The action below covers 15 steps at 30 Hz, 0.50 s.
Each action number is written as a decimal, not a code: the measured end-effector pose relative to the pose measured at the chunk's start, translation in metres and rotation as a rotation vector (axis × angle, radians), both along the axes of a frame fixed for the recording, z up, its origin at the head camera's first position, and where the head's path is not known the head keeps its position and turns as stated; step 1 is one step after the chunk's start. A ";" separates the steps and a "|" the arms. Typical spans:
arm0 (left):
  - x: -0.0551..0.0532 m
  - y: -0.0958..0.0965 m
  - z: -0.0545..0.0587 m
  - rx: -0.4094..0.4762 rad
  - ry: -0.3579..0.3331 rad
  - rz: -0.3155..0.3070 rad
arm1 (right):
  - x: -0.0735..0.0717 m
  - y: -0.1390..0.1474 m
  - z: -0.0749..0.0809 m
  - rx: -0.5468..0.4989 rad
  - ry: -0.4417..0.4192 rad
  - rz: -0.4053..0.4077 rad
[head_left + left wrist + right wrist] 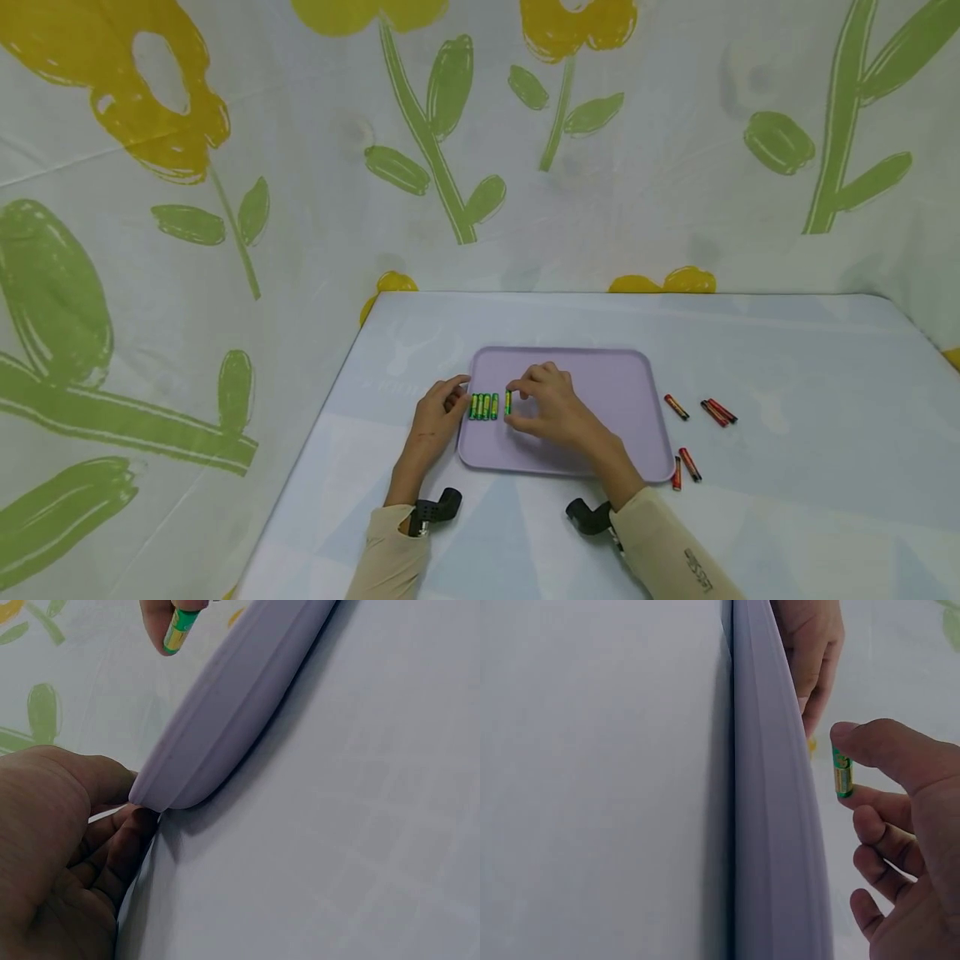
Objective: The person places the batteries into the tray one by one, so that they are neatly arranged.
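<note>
My right hand pinches a green and yellow battery by its two ends, between thumb and index finger, over the left half of the lilac tray. In the right wrist view the battery stands upright in that pinch, the other fingers loosely curled. Left of it, several matching green batteries lie side by side in a row along the tray's left side. My left hand grips the tray's left rim; in the left wrist view its thumb and fingers meet at the tray edge.
Right of the tray lie red batteries: a single one, a touching pair and two by the tray's near right corner. The pale table meets a flower-print curtain at the back and left.
</note>
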<state>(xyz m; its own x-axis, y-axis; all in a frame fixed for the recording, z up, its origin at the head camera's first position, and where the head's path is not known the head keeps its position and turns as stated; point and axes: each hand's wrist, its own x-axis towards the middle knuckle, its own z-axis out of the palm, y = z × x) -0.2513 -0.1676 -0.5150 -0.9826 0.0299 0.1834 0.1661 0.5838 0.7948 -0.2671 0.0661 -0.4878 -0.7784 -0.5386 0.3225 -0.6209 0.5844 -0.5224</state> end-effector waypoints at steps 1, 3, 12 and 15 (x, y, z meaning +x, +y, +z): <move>0.000 0.000 0.000 0.000 -0.003 0.001 | -0.001 -0.001 -0.001 0.001 -0.002 0.000; -0.001 -0.001 -0.002 0.001 -0.008 0.001 | -0.002 -0.002 -0.002 -0.001 -0.006 0.000; -0.001 -0.001 -0.002 -0.005 -0.014 -0.009 | -0.005 -0.008 -0.009 -0.013 -0.026 -0.002; -0.001 -0.001 -0.002 -0.006 -0.022 -0.005 | -0.005 -0.009 -0.010 -0.009 -0.025 -0.011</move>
